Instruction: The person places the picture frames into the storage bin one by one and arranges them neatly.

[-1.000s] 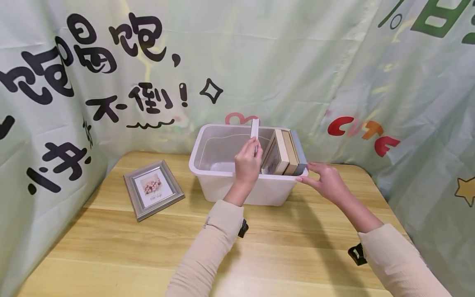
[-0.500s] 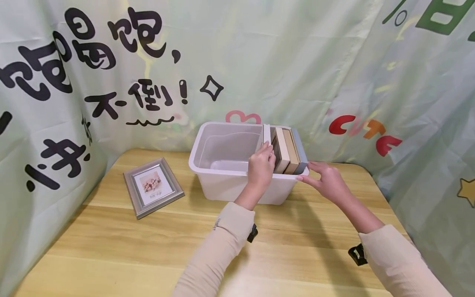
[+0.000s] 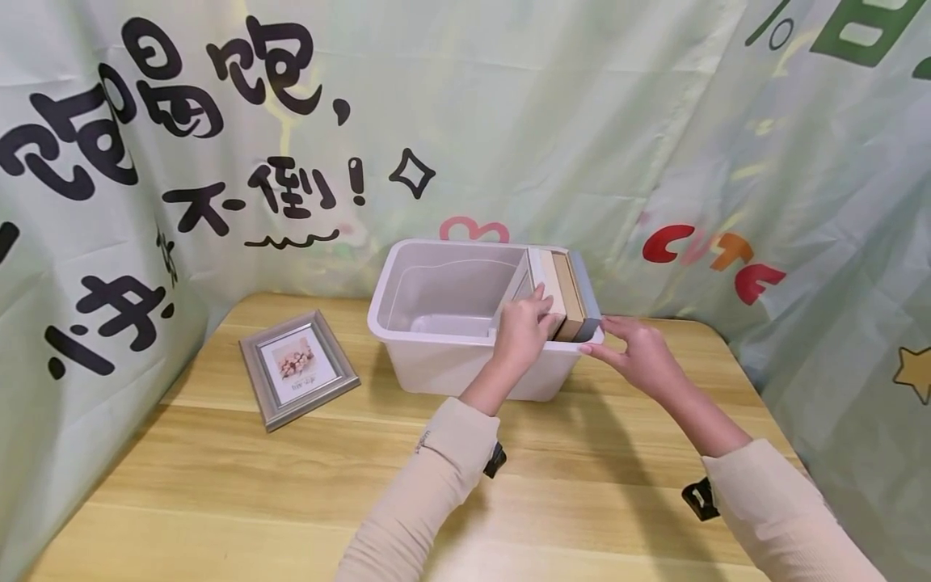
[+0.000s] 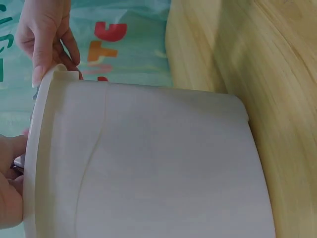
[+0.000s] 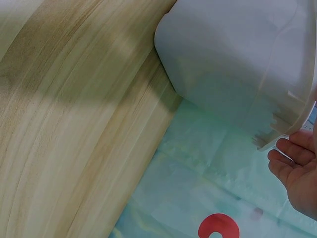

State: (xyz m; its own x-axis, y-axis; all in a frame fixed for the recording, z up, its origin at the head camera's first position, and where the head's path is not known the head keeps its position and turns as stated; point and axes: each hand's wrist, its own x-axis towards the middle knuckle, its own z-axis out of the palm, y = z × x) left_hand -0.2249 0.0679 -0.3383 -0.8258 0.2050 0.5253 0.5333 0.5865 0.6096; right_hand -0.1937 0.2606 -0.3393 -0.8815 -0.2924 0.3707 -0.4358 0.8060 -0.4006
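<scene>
A white plastic bin [image 3: 418,364] stands on the table. Upright at its right end are several picture frames: a white frame [image 3: 536,263], a cream frame [image 3: 555,283], a tan frame [image 3: 570,287] and a blue-grey one [image 3: 586,287] at the end wall. My left hand [image 3: 520,331] holds the white frame by its upper edge near the front rim, its fingertips overlapping the cream frame. At the bin's right front corner, my right hand [image 3: 640,356] pinches the rim, thumb in front and fingers at the side. The bin's front wall hides the frames' lower parts.
A silver-brown picture frame [image 3: 298,368] with a flower print lies face up on the wooden table [image 3: 240,501], left of the bin. A printed curtain [image 3: 553,121] hangs close behind the table. Black wrist cameras [image 3: 701,499] sit under both sleeves.
My left hand has lowered the white picture frame into the bin and moved it right, up against the cream one. My right hand has stayed on the rim.
</scene>
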